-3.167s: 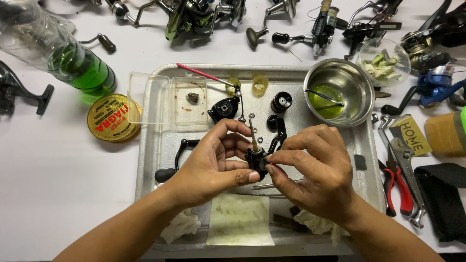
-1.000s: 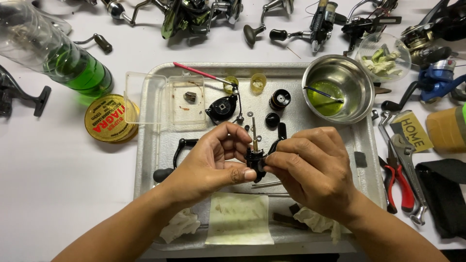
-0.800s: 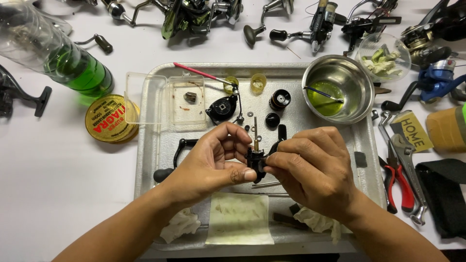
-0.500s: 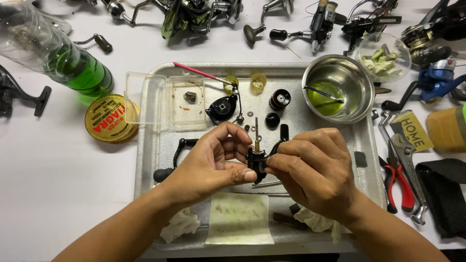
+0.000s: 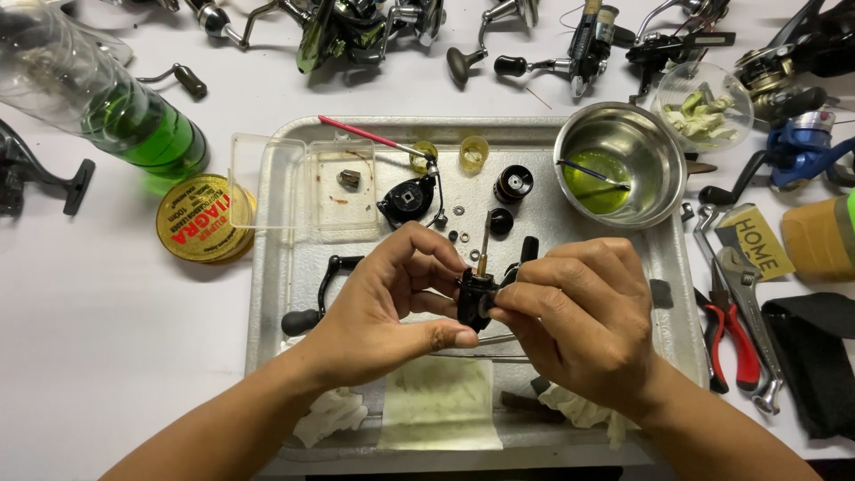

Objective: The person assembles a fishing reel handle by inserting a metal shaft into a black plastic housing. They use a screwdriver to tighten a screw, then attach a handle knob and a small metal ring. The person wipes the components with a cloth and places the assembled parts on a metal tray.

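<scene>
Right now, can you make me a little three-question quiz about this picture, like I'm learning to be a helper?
1. True or false: both hands hold the small black reel body over the metal tray.
2. What colour is the liquid in the steel bowl: A red, B yellow-green, C blue?
3. Which side of the tray do the red-handled pliers lie on?

Key: 1 true: left hand and right hand both grip it. 2 B. 3 The right side, on the white table.
</scene>
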